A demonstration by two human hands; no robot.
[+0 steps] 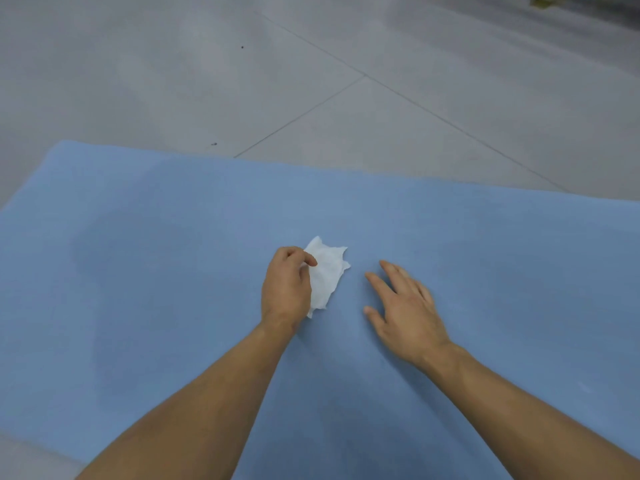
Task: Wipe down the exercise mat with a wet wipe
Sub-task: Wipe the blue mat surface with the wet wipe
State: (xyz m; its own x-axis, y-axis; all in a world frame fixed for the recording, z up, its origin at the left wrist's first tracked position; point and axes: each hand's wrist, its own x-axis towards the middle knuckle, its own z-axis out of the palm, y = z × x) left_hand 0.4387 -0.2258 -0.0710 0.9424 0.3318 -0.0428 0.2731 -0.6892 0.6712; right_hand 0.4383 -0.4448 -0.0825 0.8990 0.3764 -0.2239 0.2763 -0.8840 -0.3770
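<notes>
left hand point(287, 289) grips the crumpled wet wipe point(327, 275) against the blue exercise mat point(485, 258) near its middle. right hand point(403, 306) rests flat beside it, fingers spread, holding nothing. darker damp patches on the left suggest partial coverage; the right side appears unwiped.

A crumpled white wet wipe point(327, 273) lies on the blue exercise mat point(173, 244), pinched beneath the left hand's point(285, 289) fingers point(307, 259).

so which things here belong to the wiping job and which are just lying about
Job: blue exercise mat; crumpled white wet wipe, held by left hand; open right hand.
Lying about: grey tiled floor; blurred yellowish object.
</notes>
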